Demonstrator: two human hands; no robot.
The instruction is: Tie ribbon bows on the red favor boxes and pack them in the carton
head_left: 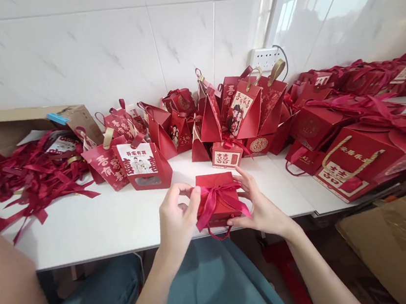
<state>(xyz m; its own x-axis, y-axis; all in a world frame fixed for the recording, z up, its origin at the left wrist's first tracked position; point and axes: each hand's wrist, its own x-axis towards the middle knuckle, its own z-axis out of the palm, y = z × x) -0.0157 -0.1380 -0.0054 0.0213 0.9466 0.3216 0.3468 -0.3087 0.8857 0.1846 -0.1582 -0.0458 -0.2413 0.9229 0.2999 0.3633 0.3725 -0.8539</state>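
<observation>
A small red box (225, 208) with a bright pink-red ribbon bow (216, 195) on its lid sits at the table's front edge, a twisted red cord handle (219, 236) hanging from its near side. At its left side, my left hand (181, 214) is closed, thumb and forefinger pinched at the ribbon's left loop. My right hand (259, 206) holds the box's right side, fingers behind and thumb at the front corner. Just beyond it lies another small box with a cream label (227, 157).
Red gift boxes (141, 167) stand along the wall, larger ones (366, 156) at right. Loose ribbons (38, 167) lie by an open carton (28, 116) at left. Another person's arm and jeans (92, 303) are at left. A cardboard box (402, 241) stands lower right.
</observation>
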